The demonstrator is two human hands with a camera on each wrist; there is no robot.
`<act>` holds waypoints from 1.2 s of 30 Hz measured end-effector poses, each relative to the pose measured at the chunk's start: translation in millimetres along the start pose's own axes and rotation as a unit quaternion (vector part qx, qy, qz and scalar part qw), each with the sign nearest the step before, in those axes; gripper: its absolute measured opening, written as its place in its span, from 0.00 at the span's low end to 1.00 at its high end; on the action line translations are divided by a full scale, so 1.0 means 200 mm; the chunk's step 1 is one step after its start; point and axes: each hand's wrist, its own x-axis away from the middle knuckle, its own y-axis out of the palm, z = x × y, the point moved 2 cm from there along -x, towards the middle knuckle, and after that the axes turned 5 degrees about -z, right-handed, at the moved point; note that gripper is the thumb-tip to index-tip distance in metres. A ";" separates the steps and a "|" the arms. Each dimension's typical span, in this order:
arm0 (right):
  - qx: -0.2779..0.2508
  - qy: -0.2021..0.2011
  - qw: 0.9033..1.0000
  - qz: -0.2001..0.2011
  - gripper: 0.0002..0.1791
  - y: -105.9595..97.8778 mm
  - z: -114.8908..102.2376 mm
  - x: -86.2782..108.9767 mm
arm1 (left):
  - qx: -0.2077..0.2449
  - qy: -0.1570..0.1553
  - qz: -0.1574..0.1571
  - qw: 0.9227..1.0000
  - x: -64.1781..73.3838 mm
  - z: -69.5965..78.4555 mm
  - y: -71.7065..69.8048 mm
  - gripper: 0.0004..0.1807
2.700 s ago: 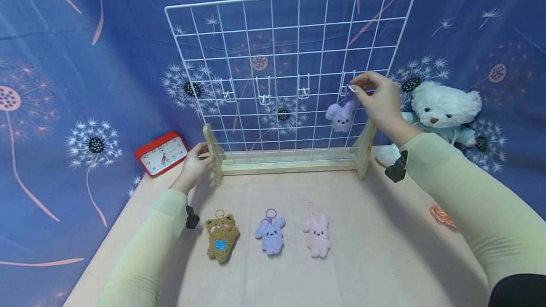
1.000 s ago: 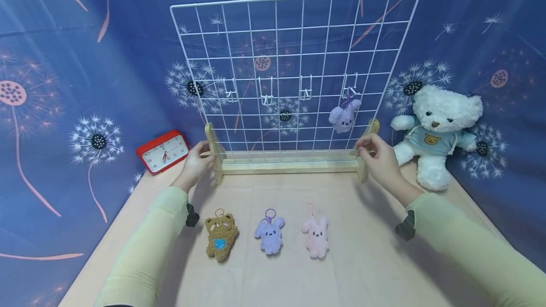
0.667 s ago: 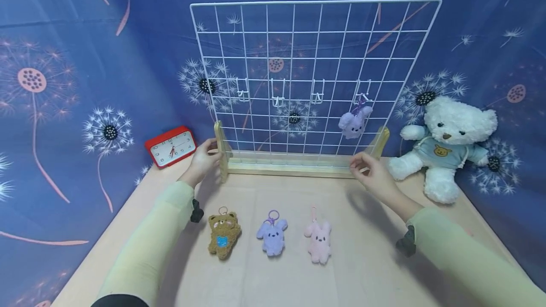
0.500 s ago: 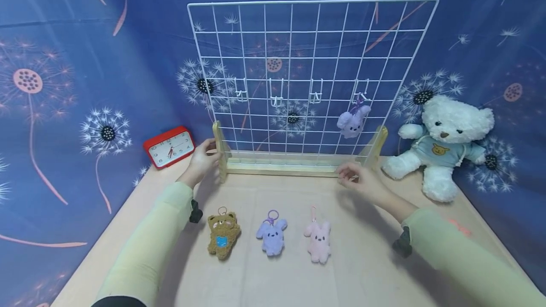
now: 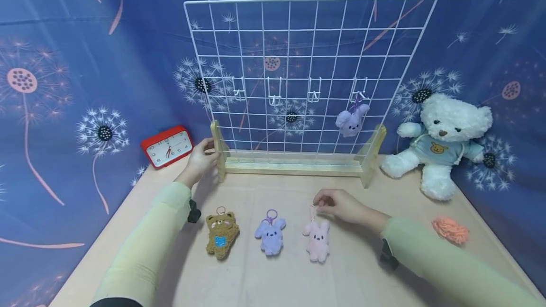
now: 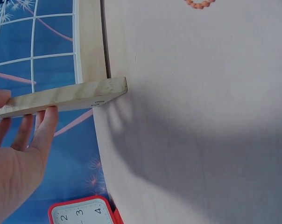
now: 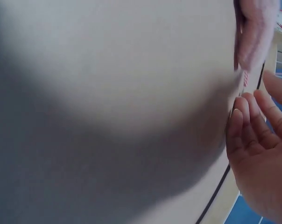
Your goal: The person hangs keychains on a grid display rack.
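My left hand (image 5: pixel 199 161) holds the wooden end stand (image 6: pixel 71 97) of the white wire grid rack, thumb on one face and fingers on the other. My right hand (image 5: pixel 341 204) is low over the table, its bent fingertips right at the loop of the pink bunny plush keychain (image 5: pixel 318 243). In the right wrist view a gap shows between the thumb and the fingers (image 7: pixel 253 126), with the pink plush close by. Left of it lie a lavender plush keychain (image 5: pixel 272 239) and a brown bear plush keychain (image 5: pixel 222 236). Another lavender plush keychain (image 5: pixel 350 122) hangs from the rack's rightmost hook.
The wire grid (image 5: pixel 298 56) stands upright at the back, with several white hooks (image 5: pixel 314 95) in one row. A red clock (image 5: pixel 168 148) sits at left. A white teddy bear (image 5: pixel 441 146) sits at right, and a coral-coloured bundle (image 5: pixel 450 230) lies near the right table edge.
My right hand has let go of the lavender keychain, now hanging on the hook, and has come down and left to the pink keychain's loop. My left hand stays on the stand.
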 end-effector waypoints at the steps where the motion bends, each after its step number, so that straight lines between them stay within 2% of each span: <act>1: 0.004 0.004 1.000 0.000 0.07 0.01 0.00 -0.01 | 0.001 0.000 0.000 1.000 0.00 0.00 0.00 0.33; 8: 0.039 0.012 0.999 0.016 0.05 0.04 -0.01 -0.05 | -0.015 0.004 0.000 1.000 0.00 0.00 0.00 0.33; 15: 0.081 0.032 0.996 0.019 0.07 0.06 -0.02 -0.08 | -0.020 0.006 0.001 1.000 -0.02 0.01 0.00 0.33; 21: 0.095 0.063 0.994 0.007 0.09 0.06 -0.04 -0.12 | 0.001 -0.006 0.001 1.000 -0.02 0.00 0.00 0.33; 28: 0.108 0.093 0.990 -0.013 0.09 0.06 -0.08 -0.14 | -0.002 -0.013 0.003 1.000 -0.02 0.00 0.00 0.33; 36: 0.124 0.094 0.987 -0.025 0.09 0.06 -0.06 -0.15 | 0.003 -0.012 0.005 1.000 -0.01 0.01 0.00 0.33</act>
